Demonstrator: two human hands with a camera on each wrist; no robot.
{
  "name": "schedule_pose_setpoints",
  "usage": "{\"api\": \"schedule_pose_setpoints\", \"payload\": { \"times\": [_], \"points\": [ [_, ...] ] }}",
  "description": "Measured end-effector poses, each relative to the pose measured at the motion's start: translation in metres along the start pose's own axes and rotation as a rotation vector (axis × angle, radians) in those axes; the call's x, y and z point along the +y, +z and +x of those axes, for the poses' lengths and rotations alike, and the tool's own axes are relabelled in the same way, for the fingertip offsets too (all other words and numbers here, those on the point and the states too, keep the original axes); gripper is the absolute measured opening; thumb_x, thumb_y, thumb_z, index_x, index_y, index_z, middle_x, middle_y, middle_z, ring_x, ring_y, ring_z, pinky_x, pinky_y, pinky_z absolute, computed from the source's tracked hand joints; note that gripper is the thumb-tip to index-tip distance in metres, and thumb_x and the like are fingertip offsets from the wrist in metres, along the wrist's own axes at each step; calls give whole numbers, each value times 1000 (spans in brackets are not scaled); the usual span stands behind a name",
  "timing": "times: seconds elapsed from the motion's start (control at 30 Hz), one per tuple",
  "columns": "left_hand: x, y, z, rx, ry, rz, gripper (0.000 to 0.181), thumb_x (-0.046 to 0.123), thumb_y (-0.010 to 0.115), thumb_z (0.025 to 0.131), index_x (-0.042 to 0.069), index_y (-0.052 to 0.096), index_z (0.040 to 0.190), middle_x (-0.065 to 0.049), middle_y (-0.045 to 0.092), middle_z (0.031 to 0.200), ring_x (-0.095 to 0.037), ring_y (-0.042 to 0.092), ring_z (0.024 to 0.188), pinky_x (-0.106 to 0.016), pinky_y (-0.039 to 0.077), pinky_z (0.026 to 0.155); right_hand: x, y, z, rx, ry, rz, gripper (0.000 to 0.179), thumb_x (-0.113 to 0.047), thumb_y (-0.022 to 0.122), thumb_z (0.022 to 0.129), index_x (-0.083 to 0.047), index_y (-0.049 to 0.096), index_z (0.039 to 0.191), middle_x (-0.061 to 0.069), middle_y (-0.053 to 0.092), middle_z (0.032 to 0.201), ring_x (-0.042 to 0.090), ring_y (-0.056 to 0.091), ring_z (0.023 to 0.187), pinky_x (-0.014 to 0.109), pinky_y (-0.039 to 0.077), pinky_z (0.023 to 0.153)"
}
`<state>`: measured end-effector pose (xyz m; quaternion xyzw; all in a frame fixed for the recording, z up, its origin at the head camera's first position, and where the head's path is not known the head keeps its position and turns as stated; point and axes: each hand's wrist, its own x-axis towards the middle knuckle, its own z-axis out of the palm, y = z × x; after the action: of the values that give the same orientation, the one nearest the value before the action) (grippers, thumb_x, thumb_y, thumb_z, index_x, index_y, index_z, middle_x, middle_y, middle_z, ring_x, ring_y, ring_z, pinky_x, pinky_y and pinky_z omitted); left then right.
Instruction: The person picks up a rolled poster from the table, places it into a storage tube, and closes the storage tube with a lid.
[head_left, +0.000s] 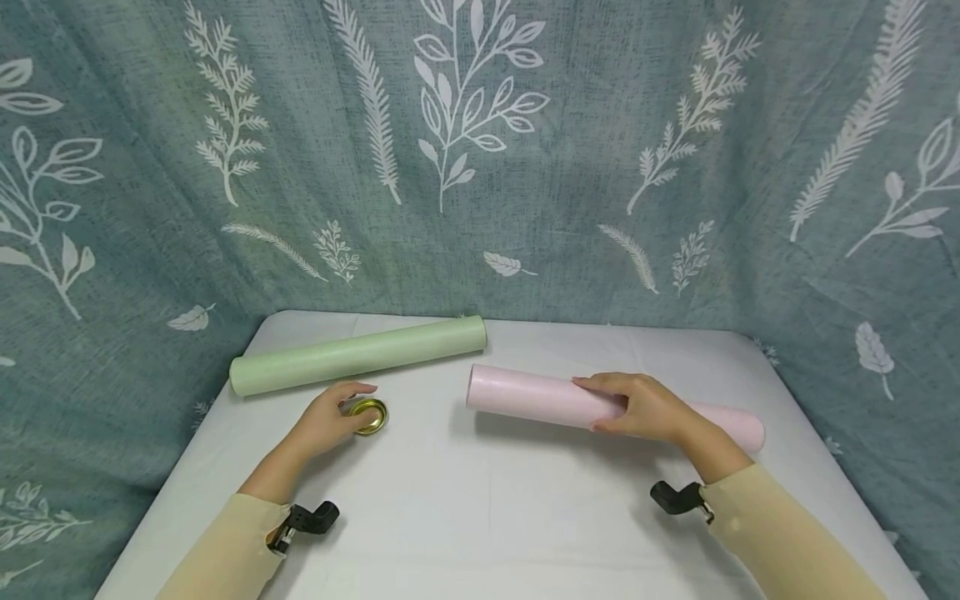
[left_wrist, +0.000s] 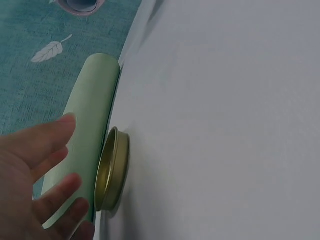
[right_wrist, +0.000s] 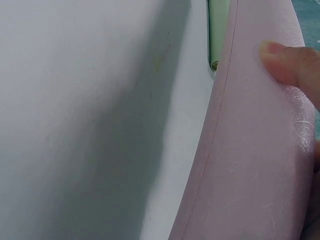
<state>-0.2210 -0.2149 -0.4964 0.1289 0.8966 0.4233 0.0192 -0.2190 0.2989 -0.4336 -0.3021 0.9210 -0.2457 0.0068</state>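
Observation:
My right hand (head_left: pixel 645 408) grips a long pink roll (head_left: pixel 528 396) near its middle, thumb on one side and fingers on the other. The roll is raised, with its shadow on the white cloth below. On the left, a shallow round gold metal piece (head_left: pixel 378 408), like a lid, stands tilted on its edge in the left wrist view. My left hand (head_left: pixel 330 421) hovers beside it, fingers spread; the left wrist view shows a gap between the fingertips (left_wrist: pixel 70 125) and the gold rim. Behind it lies a light green roll (head_left: pixel 360 354).
White cloth (head_left: pixel 450 508) covers the table. A teal curtain (head_left: pixel 570 167) with white leaf prints hangs along the back and both sides. Black wrist mounts (head_left: pixel 311 518) stick out from both cream sleeves (head_left: pixel 225 550).

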Motion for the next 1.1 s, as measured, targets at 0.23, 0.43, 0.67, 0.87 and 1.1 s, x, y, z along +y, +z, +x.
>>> {"api": "schedule_pose_setpoints", "payload": {
  "times": [0.23, 0.43, 0.67, 0.87, 1.1],
  "points": [
    [-6, -2, 0, -23, -42, 56, 59, 25, 81, 86, 1, 60, 136, -24, 52, 140, -47, 46, 131, -61, 39, 105, 1, 0, -1, -5, 11, 3, 70, -35, 87, 78, -31, 59, 142, -2, 63, 136, 25, 59, 124, 44, 52, 91],
    [-9, -1, 2, -37, -87, 132, 69, 32, 86, 81, 6, 59, 139, -25, 51, 141, -48, 43, 130, -66, 36, 103, 1, 0, 0, 16, -20, -17, 69, -33, 88, 77, -27, 62, 140, 0, 64, 134, 26, 60, 122, 44, 52, 91],
    [-12, 3, 4, -46, -120, 197, 75, 40, 86, 78, 11, 58, 142, -24, 51, 136, -43, 46, 122, -64, 34, 97, 2, 0, -1, 14, -28, -44, 69, -34, 88, 77, -25, 62, 141, 1, 64, 134, 26, 61, 120, 44, 53, 90],
    [-10, 5, 4, -51, -132, 222, 79, 41, 89, 74, 12, 59, 141, -22, 52, 132, -42, 46, 120, -60, 34, 95, 2, 0, -2, 5, -9, -40, 69, -35, 88, 78, -26, 61, 141, 0, 64, 135, 24, 61, 120, 42, 52, 89],
    [-10, 7, 4, -54, -117, 293, 79, 42, 90, 73, 13, 60, 140, -20, 54, 129, -40, 47, 118, -57, 36, 90, 3, 1, -2, 2, -9, -36, 69, -35, 87, 78, -27, 61, 141, -1, 64, 134, 23, 60, 121, 43, 52, 91]
  ]
}}
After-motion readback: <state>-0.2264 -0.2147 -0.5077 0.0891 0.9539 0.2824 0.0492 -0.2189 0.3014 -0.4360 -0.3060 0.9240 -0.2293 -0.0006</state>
